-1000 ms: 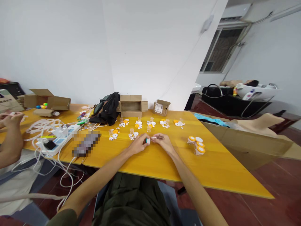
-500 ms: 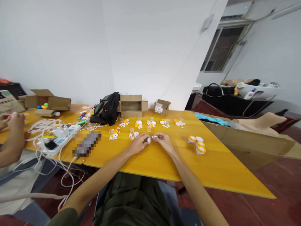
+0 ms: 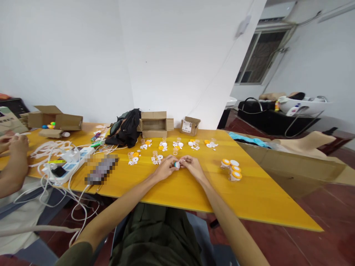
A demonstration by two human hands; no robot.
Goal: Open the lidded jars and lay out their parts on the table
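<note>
My left hand (image 3: 165,168) is closed around a small round white-and-teal piece (image 3: 176,165), held just above the table. Close against it, the fingertips of my right hand (image 3: 191,165) pinch together; a bit of white shows at them, too small to name. Behind my hands stand small clear plastic cups (image 3: 175,151), in rough groups with orange rings (image 3: 135,154), white discs (image 3: 160,157) and little white pieces with reddish holes (image 3: 154,160). On the right, several clear jars with orange-and-white lids (image 3: 236,175) are clustered together.
Cardboard boxes (image 3: 154,133) and a black backpack (image 3: 128,129) line the wall side. Left of my arm lie a blurred-out dark device (image 3: 102,170), a white power strip (image 3: 72,165) and tangled cables. Another person's hands (image 3: 17,142) work at the far left. The table's right edge slants toward me.
My hands have come together: the right fingertips now meet the white-and-teal piece, which has turned slightly in my left hand. The view has shifted a little.
</note>
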